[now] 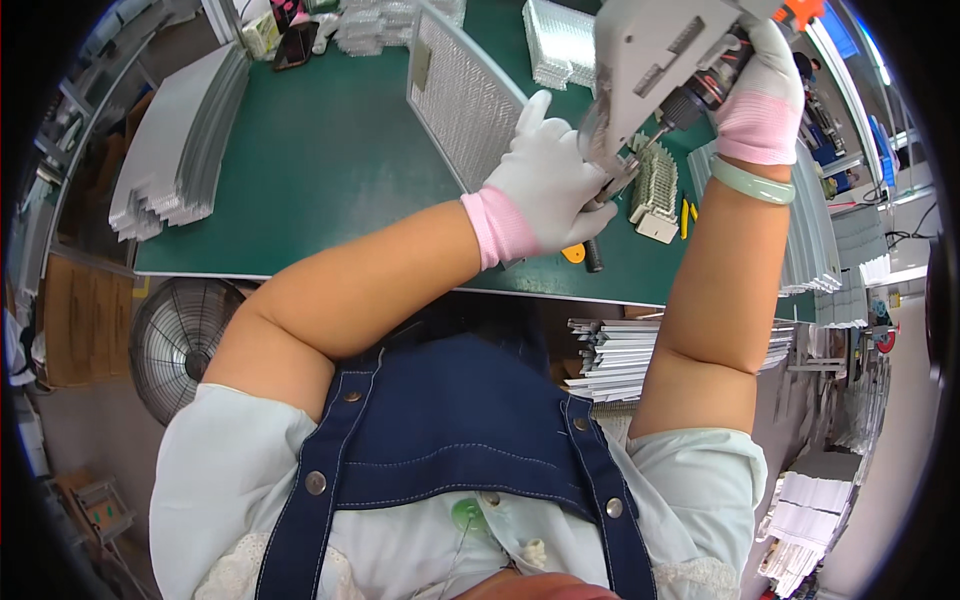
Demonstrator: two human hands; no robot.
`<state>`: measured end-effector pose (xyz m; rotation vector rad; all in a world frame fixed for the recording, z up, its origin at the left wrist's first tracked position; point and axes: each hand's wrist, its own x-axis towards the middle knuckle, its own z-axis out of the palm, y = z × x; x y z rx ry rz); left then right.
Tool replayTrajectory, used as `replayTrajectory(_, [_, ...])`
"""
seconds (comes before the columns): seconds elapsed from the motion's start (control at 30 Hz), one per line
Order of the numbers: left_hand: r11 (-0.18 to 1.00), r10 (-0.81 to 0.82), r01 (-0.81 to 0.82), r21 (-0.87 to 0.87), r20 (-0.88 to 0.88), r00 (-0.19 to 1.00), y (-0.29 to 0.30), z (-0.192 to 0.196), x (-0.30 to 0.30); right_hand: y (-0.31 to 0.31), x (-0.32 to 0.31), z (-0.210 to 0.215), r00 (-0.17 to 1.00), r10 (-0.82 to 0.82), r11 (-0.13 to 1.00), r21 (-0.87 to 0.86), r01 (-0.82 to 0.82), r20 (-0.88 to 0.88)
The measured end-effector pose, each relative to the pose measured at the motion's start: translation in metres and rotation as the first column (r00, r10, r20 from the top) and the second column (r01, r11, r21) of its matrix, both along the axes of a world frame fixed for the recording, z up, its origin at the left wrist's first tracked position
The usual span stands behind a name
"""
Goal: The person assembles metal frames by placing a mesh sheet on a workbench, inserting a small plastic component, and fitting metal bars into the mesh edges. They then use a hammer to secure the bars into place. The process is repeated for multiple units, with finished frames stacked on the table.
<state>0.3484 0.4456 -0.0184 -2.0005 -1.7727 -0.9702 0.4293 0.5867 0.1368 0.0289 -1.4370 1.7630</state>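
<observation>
My left hand [555, 180], in a white glove with a pink cuff, is closed at the fingertips around a small metal piece [622, 178]. One finger sticks out beside a metal-framed mesh panel [465, 95] that stands tilted on the bench. A gloved right hand [765, 100], mine, grips a power drill [712, 85]; its bit points down at the metal piece. Partly covering both is a large grey slotted plate [655, 60]; I cannot tell what supports it. A strip of stacked pale connector-like parts [655, 190] lies just right of the left hand.
A green bench [310, 170] bears stacked metal panels [185, 140] at left and clear-wrapped bundles [560, 45] at the back. Yellow-handled pliers [685, 217] and a black-handled tool [593, 255] lie near its front. Metal strips [620, 355] stick out below; a floor fan [185, 350] stands left.
</observation>
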Motion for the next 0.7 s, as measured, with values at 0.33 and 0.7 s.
replayTrajectory(0.33, [0.999,-0.007,0.006,0.033,0.009,1.000,0.001,-0.006,0.003,0.048,0.023,-0.015,0.948,-0.317,0.941,0.119,0.317,-0.017])
replayTrajectory(0.7, [0.978,-0.024,0.016,-0.210,-0.037,0.999,0.001,0.015,0.004,-0.022,0.025,-0.002,0.799,-0.574,0.750,0.275,0.601,-0.179])
